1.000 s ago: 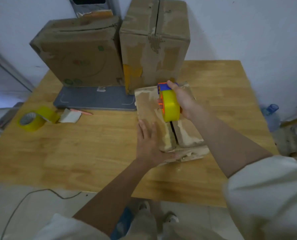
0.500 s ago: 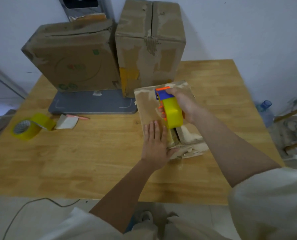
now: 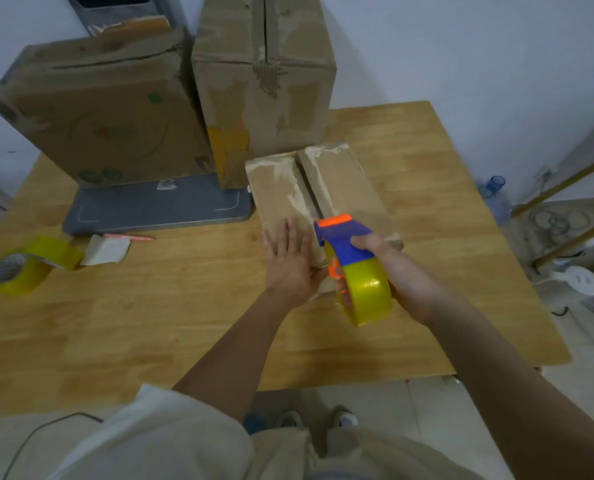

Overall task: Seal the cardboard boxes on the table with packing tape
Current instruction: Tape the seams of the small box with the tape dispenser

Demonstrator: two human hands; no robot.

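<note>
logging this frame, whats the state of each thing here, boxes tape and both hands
small box: lying flat, flaps down, seam between them showing
tape dispenser: at the box's near end, yellow roll loaded
left hand: flat on the left flap
right hand: grips the dispenser
tall box: upright, top seam showing
wide box: upright, leaning
spare tape roll: on its side, a strip pulled out

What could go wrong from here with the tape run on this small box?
The tape dispenser sits at the small box's near edge, so the tape may tear short. The left hand lies flat beside the seam; its fingers could catch the strip. Only that hand steadies the box, so it might slide.
</note>
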